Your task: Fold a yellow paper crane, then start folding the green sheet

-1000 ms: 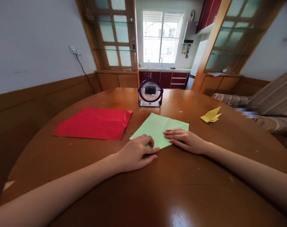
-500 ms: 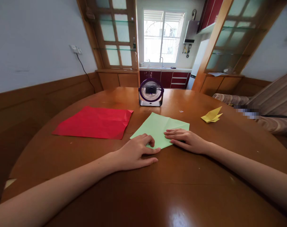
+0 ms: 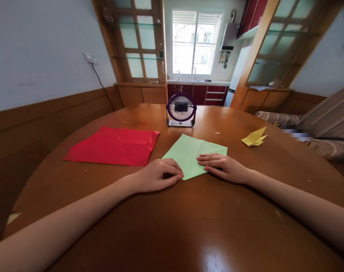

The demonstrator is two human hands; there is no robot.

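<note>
A pale green sheet of paper (image 3: 185, 154) lies on the wooden table in front of me, with a crease and a folded flap near its right corner. My left hand (image 3: 157, 174) is at the sheet's near left edge; its thumb and fingertips come together in a pinch on the paper near the front corner. Flat on the right part of the sheet rests my right hand (image 3: 225, 168), fingers stretched out and pressing down. The left hand covers part of the sheet's left edge, and the right hand hides some of its right side.
To the left lies a red sheet of paper (image 3: 112, 147). A small purple fan (image 3: 181, 109) stands behind the green paper. At the right is a folded yellow paper figure (image 3: 253, 138). The table (image 3: 172, 226) has a rounded far edge.
My left hand has drawn back slightly to the left, and its thumb and fingers have closed together at the paper's edge. My right hand and the sheet have stayed put.
</note>
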